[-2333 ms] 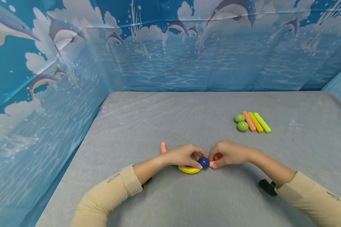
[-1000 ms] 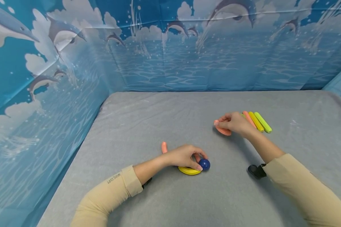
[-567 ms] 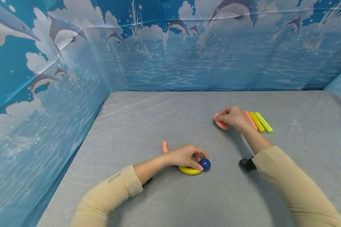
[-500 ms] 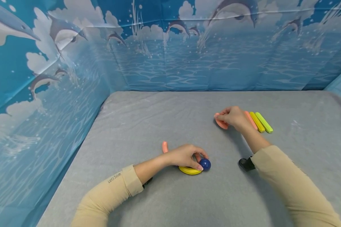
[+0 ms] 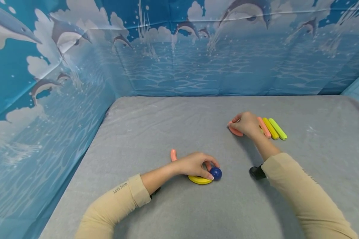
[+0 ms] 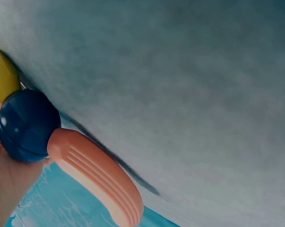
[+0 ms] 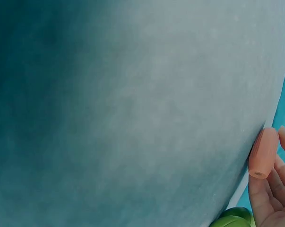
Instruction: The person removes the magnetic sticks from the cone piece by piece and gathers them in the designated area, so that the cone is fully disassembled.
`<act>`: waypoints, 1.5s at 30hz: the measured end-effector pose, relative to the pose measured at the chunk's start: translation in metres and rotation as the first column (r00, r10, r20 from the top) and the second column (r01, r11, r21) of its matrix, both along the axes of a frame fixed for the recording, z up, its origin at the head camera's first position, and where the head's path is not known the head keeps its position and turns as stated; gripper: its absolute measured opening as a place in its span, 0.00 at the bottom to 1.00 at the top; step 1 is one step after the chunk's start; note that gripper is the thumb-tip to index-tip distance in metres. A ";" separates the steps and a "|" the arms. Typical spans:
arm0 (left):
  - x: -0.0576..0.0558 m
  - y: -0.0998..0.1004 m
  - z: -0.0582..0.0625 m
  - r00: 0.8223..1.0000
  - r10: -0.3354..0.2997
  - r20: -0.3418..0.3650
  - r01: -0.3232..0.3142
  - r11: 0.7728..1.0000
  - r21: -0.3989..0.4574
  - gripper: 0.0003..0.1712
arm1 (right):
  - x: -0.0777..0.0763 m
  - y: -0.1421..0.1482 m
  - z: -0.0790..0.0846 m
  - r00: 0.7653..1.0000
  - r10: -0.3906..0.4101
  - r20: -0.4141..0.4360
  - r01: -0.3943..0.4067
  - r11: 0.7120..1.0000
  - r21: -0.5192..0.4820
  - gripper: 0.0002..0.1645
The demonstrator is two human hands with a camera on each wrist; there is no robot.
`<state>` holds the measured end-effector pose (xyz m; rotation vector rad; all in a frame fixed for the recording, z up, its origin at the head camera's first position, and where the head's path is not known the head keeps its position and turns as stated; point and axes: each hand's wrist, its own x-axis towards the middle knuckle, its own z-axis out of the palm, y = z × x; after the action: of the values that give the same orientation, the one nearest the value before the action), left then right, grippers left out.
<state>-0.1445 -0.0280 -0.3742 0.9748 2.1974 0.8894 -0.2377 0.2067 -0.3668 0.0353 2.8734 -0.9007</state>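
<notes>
right hand (image 5: 246, 124) grips curved orange piece (image 5: 235, 130) | lies flat, long axis running left-right

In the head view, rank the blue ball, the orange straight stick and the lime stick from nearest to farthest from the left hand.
1. blue ball: touching the left hand, at its fingers.
2. orange straight stick: far right, beside the right hand.
3. lime stick: outermost, farthest right.

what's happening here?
A person is working with toy sticks and balls on a grey table. The left hand holds a blue ball joined to a yellow curve and an orange curve. The right hand holds another orange piece against the table beside three straight sticks. A green ball shows by that hand.
</notes>
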 end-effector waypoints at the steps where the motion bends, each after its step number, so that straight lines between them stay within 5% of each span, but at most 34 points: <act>1: 0.000 0.000 0.000 1.000 0.000 -0.001 0.000 1.000 0.001 0.19 | 0.000 0.000 0.000 1.000 0.009 -0.005 -0.009 1.000 0.009 0.19; 11: 0.002 0.000 -0.001 1.000 0.007 0.021 -0.008 1.000 0.013 0.20 | 0.005 0.003 0.006 0.998 0.043 0.042 -0.042 0.999 -0.034 0.23; 19: 0.001 -0.005 -0.001 1.000 0.024 0.018 -0.024 0.999 0.024 0.20 | 0.016 0.004 0.020 0.996 0.093 -0.016 -0.093 0.995 -0.033 0.23; 27: 0.000 -0.022 0.000 0.999 0.041 0.004 -0.041 0.999 0.031 0.19 | 0.036 0.000 0.029 0.978 0.197 0.064 -0.182 0.965 -0.189 0.24; 35: 0.002 -0.037 0.002 0.999 -0.034 -0.022 0.035 0.999 0.040 0.21 | 0.064 -0.012 0.022 0.889 0.425 0.173 -0.314 0.839 -0.445 0.26; 45: 0.002 -0.040 -0.002 0.987 -0.157 -0.026 0.158 0.984 0.084 0.18 | 0.097 -0.029 0.008 0.776 0.592 0.218 -0.427 0.747 -0.510 0.22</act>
<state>-0.1421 -0.0676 -0.3760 1.1849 2.0792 0.9093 -0.1408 0.1773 -0.3589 -0.5587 2.0928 -1.2188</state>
